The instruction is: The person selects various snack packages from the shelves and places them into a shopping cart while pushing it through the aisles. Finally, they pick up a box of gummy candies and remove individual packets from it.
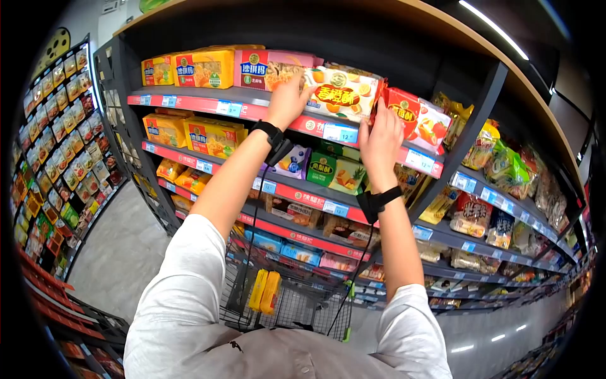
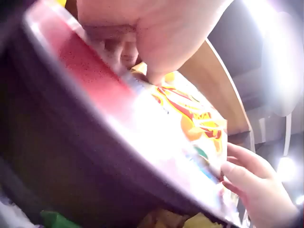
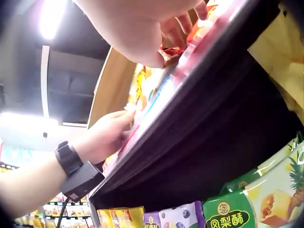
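Observation:
A white package with orange pictures (image 1: 341,95) lies on the top shelf, its front toward the camera. My left hand (image 1: 290,104) pinches its left end; the left wrist view shows the thumb on the wrapper and the other fingers bent beside it. My right hand (image 1: 382,136) is at the package's right end, fingers extended up against the edge of a red package (image 1: 404,114) beside it. In the right wrist view, the thumb of my right hand (image 3: 142,33) is close to the red wrapper's crimped end.
Pink and yellow packages (image 1: 205,68) stand left on the top shelf (image 1: 183,95), with more goods on lower shelves. Bagged snacks (image 1: 470,215) fill the shelving at right. Below my arms, a wire cart (image 1: 293,309) holds yellow packs (image 1: 265,292). Cords hang from both wrists.

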`<action>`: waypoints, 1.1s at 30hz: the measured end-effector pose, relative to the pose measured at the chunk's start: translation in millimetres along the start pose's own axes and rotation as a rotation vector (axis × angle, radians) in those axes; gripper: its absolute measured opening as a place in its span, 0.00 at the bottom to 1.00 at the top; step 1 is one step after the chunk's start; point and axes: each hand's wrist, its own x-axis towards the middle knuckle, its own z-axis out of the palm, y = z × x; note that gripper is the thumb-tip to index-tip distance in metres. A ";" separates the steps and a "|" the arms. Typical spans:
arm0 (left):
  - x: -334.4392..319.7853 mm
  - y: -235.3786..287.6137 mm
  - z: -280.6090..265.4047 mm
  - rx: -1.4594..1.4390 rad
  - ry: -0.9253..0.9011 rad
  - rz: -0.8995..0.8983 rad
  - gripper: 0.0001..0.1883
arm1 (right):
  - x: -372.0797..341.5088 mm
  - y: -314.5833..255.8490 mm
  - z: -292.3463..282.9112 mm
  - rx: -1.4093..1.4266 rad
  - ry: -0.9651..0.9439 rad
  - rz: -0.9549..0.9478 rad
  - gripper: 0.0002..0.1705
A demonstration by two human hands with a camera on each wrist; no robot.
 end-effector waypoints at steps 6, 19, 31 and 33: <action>3.1 8.3 6.7 0.065 -0.053 -0.133 0.22 | -17.1 12.6 16.4 0.066 0.037 -0.068 0.21; -251.2 -0.5 -122.2 0.797 -0.179 -0.144 0.30 | -22.4 16.1 16.9 0.118 0.072 -0.059 0.14; -597.9 -86.6 -313.3 0.852 -0.738 -1.170 0.38 | -201.0 14.1 -72.7 0.460 -0.335 -0.065 0.10; -642.4 -112.5 -319.4 0.794 -0.686 -1.047 0.37 | -286.3 -2.0 -111.3 0.593 -0.601 -0.098 0.09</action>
